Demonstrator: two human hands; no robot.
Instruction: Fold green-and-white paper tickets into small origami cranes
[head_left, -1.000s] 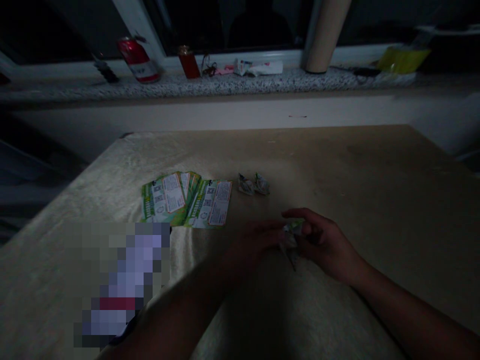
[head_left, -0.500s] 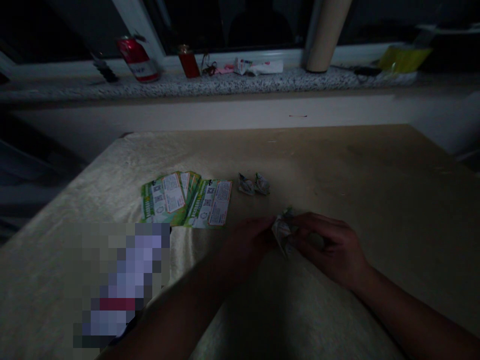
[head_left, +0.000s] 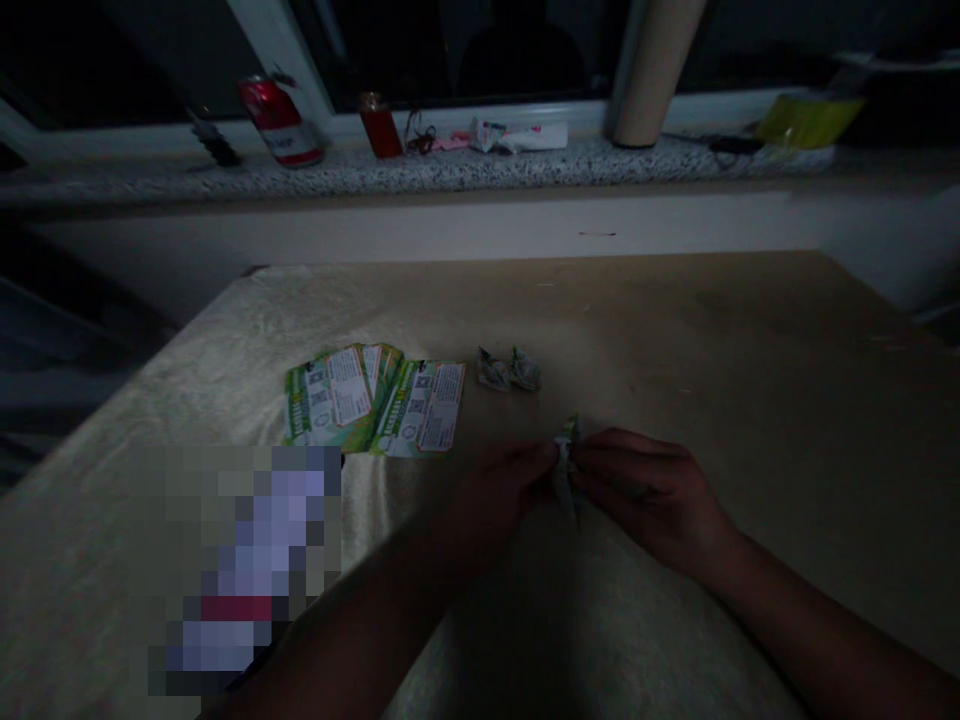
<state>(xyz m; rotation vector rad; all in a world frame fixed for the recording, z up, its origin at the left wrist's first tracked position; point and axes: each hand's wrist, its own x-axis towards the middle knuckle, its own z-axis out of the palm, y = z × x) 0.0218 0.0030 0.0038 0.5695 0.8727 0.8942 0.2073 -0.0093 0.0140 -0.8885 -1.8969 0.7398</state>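
Between my two hands is a piece of folded paper (head_left: 566, 475), pale with a green tip, standing upright and seen nearly edge-on. My left hand (head_left: 517, 475), in deep shadow, pinches it from the left. On the other side, the fingers of my right hand (head_left: 649, 485) press against it. Just beyond lie two small folded paper pieces, a left one (head_left: 493, 369) and a right one (head_left: 525, 369). Several green printed leaflets (head_left: 330, 400) are fanned out on the left, with one leaflet (head_left: 421, 408) overlapping them at the right.
A cloth-covered table (head_left: 675, 330) spreads under everything. At the lower left is a pixelated object (head_left: 255, 560). Along the granite windowsill (head_left: 450, 178) stand a red can (head_left: 279, 122), a red bottle (head_left: 380, 126), a cardboard tube (head_left: 656, 75) and a yellow item (head_left: 810, 120).
The folded paper in my hands has turned from showing a wider face to a narrow edge, pressed flatter. My fingers have closed in on it. The leaflets and other folded pieces lie unmoved.
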